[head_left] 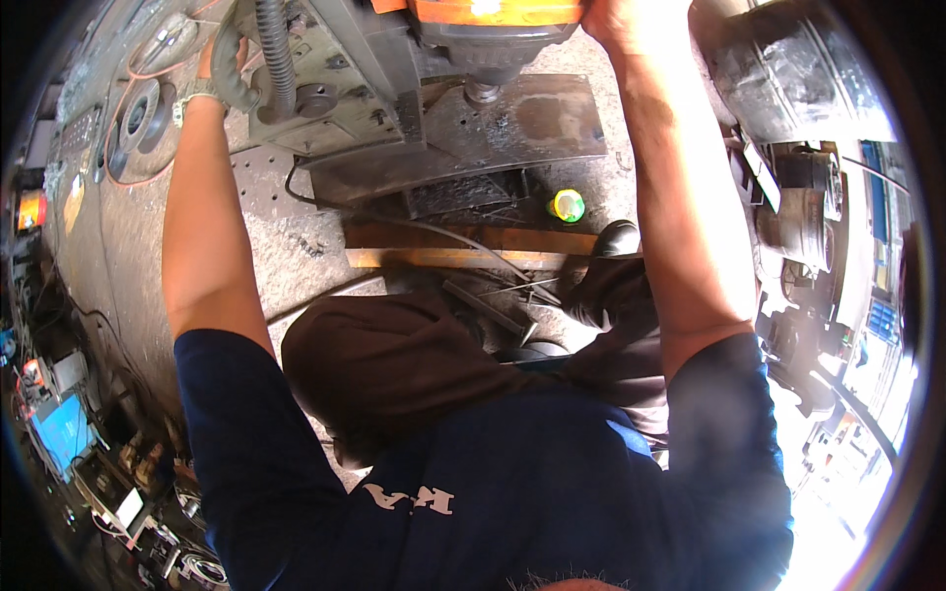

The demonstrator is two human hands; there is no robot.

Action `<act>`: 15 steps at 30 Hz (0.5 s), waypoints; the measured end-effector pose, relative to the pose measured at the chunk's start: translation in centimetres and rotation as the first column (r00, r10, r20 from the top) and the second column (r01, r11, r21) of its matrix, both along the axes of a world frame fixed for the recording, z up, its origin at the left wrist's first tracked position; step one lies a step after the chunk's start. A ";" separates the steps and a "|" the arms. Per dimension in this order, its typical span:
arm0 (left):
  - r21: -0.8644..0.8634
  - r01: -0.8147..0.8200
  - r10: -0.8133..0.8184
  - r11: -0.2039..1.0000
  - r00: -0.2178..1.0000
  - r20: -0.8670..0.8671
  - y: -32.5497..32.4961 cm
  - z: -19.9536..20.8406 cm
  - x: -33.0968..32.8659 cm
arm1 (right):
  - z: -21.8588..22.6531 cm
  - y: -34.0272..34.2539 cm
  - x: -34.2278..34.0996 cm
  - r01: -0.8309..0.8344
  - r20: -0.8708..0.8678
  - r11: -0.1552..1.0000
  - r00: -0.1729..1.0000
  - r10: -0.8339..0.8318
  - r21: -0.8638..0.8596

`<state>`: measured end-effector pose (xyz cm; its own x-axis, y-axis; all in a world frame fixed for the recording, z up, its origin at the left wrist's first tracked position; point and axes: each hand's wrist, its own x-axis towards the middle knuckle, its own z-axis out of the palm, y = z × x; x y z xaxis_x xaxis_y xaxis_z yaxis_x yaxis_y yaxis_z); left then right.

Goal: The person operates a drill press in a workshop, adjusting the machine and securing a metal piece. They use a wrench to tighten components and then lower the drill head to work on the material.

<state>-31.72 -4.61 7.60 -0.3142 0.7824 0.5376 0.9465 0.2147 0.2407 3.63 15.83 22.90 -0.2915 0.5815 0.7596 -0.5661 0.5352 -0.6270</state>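
Now an orange machine (537, 12) is seen over a dark metal plate (557, 123), spindle pointed down. Right hand (619, 24) is cut off beside the machine; its grip cannot be told. Left hand (208, 59) is partly hidden by a curved grey handle (226, 71); closure likewise unclear.

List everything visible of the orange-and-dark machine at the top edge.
The machine has a shiny orange upper housing, cut off by the frame, above a dark, tapering casing and a short, round metal nose pointing down, seen against the dark metal plate; contact is unclear. The right hand is at its right side, mostly cut off.
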 end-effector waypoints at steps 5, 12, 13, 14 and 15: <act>0.013 0.003 -0.003 1.000 1.000 0.019 -0.8 -0.3 0.2 | 0.3 -0.2 -0.1 0.001 -0.008 1.000 1.000 -0.001 -0.023; -0.007 -0.006 0.006 1.000 1.000 0.006 0.7 0.3 -0.8 | -0.2 -0.7 -0.1 -0.033 -0.038 0.996 0.999 0.030 -0.083; -0.010 -0.001 0.001 1.000 1.000 0.007 1.2 0.5 -0.9 | -0.1 -0.8 0.0 -0.031 -0.042 0.996 0.999 0.027 -0.089; -0.014 0.000 0.000 1.000 1.000 0.004 1.4 0.5 -0.8 | -0.2 -1.0 0.0 -0.029 -0.046 0.995 0.999 0.025 -0.096; -0.013 0.004 -0.004 1.000 1.000 0.005 1.8 0.6 -0.8 | -0.3 -1.1 0.1 -0.025 -0.053 0.994 0.998 0.020 -0.106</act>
